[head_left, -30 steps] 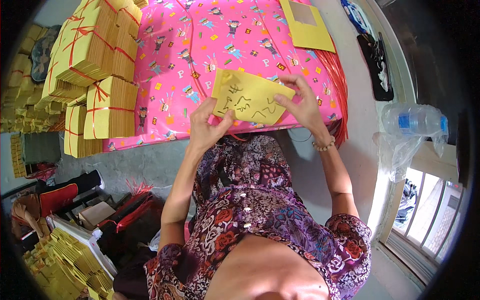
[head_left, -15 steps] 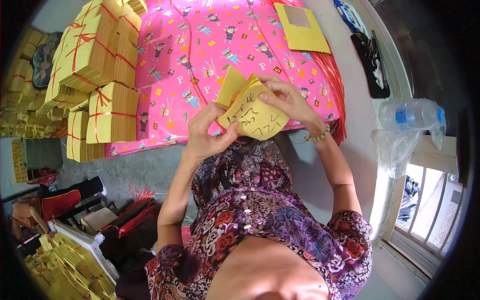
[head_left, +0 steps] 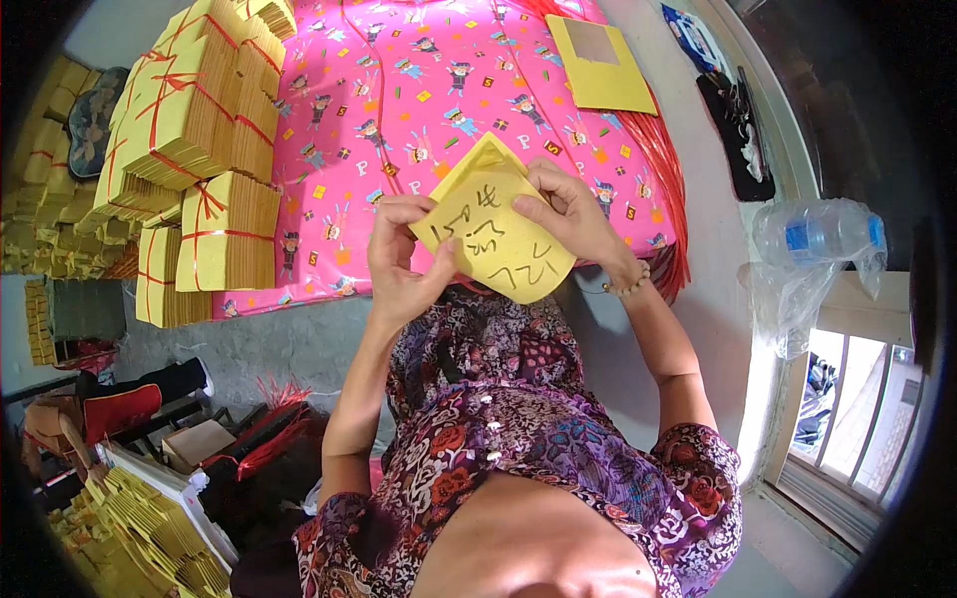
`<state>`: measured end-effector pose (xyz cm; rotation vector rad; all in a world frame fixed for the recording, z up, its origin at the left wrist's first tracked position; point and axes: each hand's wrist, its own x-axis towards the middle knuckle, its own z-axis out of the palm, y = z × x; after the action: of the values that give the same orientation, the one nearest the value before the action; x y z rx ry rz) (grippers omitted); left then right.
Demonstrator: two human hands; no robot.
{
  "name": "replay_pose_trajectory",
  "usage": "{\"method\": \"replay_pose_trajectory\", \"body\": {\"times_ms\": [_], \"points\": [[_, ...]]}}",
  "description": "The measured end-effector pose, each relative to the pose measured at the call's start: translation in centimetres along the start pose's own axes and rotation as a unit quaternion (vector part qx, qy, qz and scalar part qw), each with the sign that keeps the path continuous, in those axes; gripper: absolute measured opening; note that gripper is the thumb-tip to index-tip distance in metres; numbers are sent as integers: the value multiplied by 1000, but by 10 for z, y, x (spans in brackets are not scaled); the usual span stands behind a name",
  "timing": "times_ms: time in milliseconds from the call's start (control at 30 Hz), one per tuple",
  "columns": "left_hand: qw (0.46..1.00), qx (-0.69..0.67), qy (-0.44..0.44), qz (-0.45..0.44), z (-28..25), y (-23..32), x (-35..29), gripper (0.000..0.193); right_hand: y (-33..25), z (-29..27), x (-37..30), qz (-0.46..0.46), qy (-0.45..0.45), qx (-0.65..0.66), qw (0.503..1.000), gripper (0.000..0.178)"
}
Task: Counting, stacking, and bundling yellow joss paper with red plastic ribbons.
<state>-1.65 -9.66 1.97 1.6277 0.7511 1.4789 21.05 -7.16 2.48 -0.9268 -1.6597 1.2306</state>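
Note:
A thin sheaf of yellow paper (head_left: 501, 221) is held between my two hands, with dark handwriting on the side facing me. My left hand (head_left: 404, 267) pinches its left corner, the thumb below and the fingers above. On the opposite edge, my right hand (head_left: 578, 216) grips it with the thumb on top and the other fingers behind. The sheaf is in front of the near edge of a table with a pink patterned cover (head_left: 344, 204).
Tall bundles of yellow paper (head_left: 221, 234) tied with red strips stand on the table's left. A yellow folder-like piece with a grey window (head_left: 610, 90) and red strips (head_left: 663, 169) lie at the right. A bagged plastic bottle (head_left: 822, 234) is farther right. Someone (head_left: 60, 429) is at the lower left.
The sheaf was bent and fanned apart at its top; now it lies flatter and closed, its written face spread toward me. My left hand has moved slightly left and still pinches its corner.

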Motion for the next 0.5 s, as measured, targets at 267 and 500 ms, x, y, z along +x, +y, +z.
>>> {"method": "replay_pose_trajectory", "body": {"times_ms": [267, 500], "points": [[976, -48, 157, -141, 20, 1, -6, 58, -29, 8, 0, -80, 82, -177, 978, 21], [939, -113, 189, -263, 52, 7, -18, 74, -32, 33, 6, -140, 158, -399, 892, 17]]}}
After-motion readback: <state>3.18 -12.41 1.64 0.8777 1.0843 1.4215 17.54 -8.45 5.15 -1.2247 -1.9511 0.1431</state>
